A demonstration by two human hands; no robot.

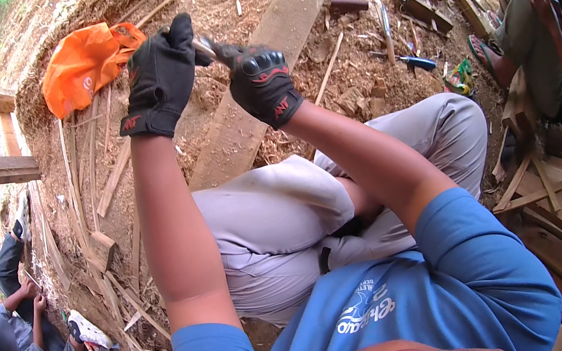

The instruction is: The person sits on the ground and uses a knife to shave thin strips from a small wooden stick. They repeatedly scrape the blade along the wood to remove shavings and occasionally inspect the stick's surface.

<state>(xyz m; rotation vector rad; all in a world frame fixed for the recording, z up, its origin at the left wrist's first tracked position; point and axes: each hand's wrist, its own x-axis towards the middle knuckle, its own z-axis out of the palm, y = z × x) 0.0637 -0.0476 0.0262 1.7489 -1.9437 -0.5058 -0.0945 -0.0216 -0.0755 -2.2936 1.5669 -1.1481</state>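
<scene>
Both my hands wear black work gloves with red markings and are raised close together in front of me, above the wood-chip ground. My left hand (163, 80) is closed, its thumb side towards the right hand. My right hand (260, 79) is closed too, its knuckle guard facing up. A short, thin, pale brown piece (205, 49) shows in the gap between them, with a greyish part running into the right hand's fingers. Whether it is one thing or two I cannot tell. Below the hands lies a wide wooden plank (296, 15), reaching back diagonally under them.
An orange bag (84, 68) lies left of my left hand. Wood strips (112, 176) litter the left side. Wooden hand planes (425, 11) and a blue-handled tool (418, 63) lie at the right. One person (23, 334) sits at the left, another (530, 33) at the right.
</scene>
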